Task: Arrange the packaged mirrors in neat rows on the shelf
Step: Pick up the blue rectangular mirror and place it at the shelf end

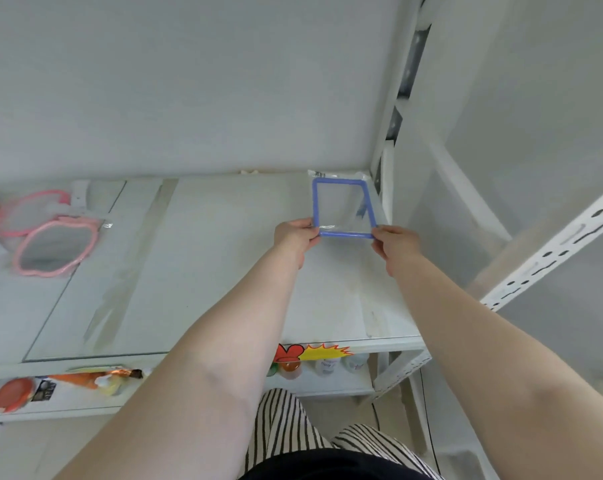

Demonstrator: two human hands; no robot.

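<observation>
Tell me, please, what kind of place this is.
Probably a shop or its stockroom. White slotted metal shelving holds bagged goods: a blue-framed mirror and pink-framed mirrors in clear wrap. A starburst price tag is stuck on the shelf edge.

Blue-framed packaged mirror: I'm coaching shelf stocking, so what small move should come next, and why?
Probably let go. The blue-framed rectangular mirror in its clear plastic bag already lies flat in the white shelf's back right corner, with the left hand and right hand pinching only its near corners.
</observation>
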